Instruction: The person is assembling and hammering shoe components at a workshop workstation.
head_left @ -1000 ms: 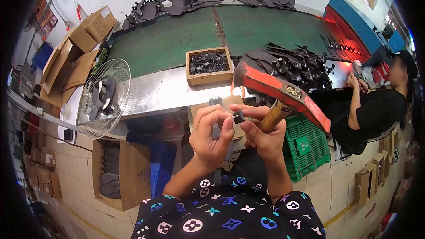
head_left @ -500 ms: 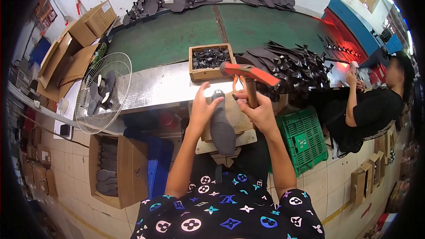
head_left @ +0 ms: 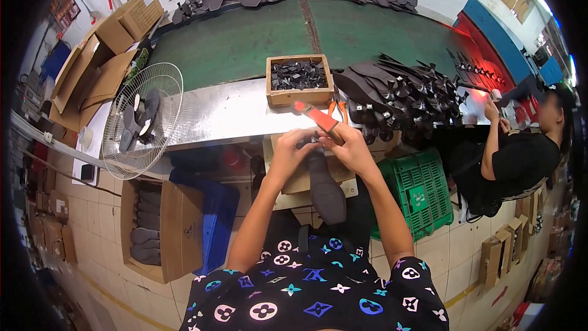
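Right now the fingers of both hands meet over the far end of a dark shoe sole (head_left: 327, 193), which stretches from beneath them toward the person, broad end nearest the body. The left hand (head_left: 286, 154) has its fingers bent inward, the tips close together around that far end; whether they grip it or only touch it, I cannot tell. The right hand (head_left: 352, 152) is closed around the handle of a hammer (head_left: 316, 117), whose red head points away, above and beyond the fingertips, while its thumb and forefinger reach in toward the left fingertips. A small dark piece (head_left: 316, 137) shows between the two sets of fingertips, too small to tell which hand has it. Below the fingers, under the sole, sits a wooden block (head_left: 340, 173). Just beyond the right fingers lie orange-handled pliers (head_left: 343, 113); farther off, straight ahead of both hands, stands a wooden box (head_left: 298, 97) of small black pieces. A heap of dark soles with heels (head_left: 398, 95) spreads beyond and to the right of the right fingers, and a green crate (head_left: 416, 196) stands to their right, lower down. Well left of the left fingers is a wire-caged fan (head_left: 144, 122).
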A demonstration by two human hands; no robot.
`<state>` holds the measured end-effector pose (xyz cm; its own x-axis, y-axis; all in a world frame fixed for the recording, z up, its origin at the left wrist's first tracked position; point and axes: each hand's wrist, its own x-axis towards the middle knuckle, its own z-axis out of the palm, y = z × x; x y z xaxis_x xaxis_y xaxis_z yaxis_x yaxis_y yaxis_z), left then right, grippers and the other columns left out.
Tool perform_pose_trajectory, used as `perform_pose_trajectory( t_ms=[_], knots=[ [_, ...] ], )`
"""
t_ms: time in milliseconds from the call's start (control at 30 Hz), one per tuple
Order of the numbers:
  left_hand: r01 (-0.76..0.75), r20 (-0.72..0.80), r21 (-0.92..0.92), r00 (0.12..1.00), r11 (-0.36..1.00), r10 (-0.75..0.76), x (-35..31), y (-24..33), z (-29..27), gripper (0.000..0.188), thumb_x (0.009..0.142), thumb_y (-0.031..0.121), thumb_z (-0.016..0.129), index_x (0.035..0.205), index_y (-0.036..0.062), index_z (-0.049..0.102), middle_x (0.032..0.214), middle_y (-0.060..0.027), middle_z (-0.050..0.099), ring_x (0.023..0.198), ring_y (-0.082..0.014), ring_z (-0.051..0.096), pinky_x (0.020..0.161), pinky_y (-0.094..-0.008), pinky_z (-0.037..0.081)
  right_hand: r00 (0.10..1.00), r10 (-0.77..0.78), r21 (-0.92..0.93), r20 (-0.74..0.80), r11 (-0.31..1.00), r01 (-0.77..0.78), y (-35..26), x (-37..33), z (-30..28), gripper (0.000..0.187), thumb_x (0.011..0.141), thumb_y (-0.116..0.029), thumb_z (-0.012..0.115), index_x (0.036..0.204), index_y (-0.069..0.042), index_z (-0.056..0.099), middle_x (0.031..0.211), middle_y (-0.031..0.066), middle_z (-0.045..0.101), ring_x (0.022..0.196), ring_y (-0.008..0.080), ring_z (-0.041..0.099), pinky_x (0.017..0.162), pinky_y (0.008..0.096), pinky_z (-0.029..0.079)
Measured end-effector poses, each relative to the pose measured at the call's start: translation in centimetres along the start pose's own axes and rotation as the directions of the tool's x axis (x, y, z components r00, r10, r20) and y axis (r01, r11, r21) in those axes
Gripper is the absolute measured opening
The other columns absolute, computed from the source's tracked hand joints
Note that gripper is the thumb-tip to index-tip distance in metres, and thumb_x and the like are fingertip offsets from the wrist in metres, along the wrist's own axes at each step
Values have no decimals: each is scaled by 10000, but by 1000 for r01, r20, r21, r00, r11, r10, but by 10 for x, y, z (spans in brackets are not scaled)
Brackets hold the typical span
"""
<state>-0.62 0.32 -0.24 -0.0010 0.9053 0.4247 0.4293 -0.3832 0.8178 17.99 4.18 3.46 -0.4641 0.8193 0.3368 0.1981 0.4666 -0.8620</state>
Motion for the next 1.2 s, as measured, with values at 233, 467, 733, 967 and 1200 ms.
perform_pose_trajectory(
  t_ms=[233, 467, 733, 967, 1200],
  knots=[
    [-64, -28, 94, 997, 993, 67, -4, -11, 3, 277, 771, 79, 788, 1026, 19, 699, 955, -132, 706, 848, -321, 672, 774, -369, 529, 993, -69, -218, 97, 972, 89, -7, -6, -5, 265, 809, -7, 697, 1072, 11, 673, 1077, 131, 666, 926, 298, 650, 806, 357, 511],
    [136, 59, -40, 989, 990, -134, -2, -2, -6, 384, 771, 91, 805, 1114, -15, 670, 898, -71, 691, 828, -148, 634, 755, -326, 518, 996, -81, -304, 33, 949, 87, -25, -13, -7, 268, 835, -26, 703, 1102, -32, 679, 967, 110, 657, 824, 255, 660, 745, 354, 521],
    [299, 190, -368, 951, 880, -244, 0, -5, -7, 257, 864, 4, 699, 1117, -34, 721, 970, -55, 743, 916, -117, 703, 780, -229, 547, 960, 262, -24, -96, 964, -265, -92, -68, -23, 240, 985, -184, 612, 1102, 17, 551, 734, 149, 604, 645, 256, 625, 602, 342, 484],
    [338, 191, -325, 938, 883, -289, 3, 7, -9, 249, 848, 49, 730, 1091, -6, 743, 961, -43, 749, 866, -89, 666, 792, -249, 540, 974, 226, -194, -21, 955, -226, -85, -69, -10, 270, 976, -142, 598, 1170, 30, 522, 840, 279, 640, 794, 466, 645, 665, 448, 509],
    [207, 203, -28, 959, 978, -197, -2, -3, -12, 573, 824, 180, 785, 1338, 16, 592, 1086, -107, 744, 970, -222, 700, 884, -339, 533, 960, 109, 73, -257, 993, -93, -125, -76, -23, 352, 1041, -296, 505, 1210, 12, 531, 669, -29, 486, 504, 22, 415, 439, 189, 335]
  ],
)
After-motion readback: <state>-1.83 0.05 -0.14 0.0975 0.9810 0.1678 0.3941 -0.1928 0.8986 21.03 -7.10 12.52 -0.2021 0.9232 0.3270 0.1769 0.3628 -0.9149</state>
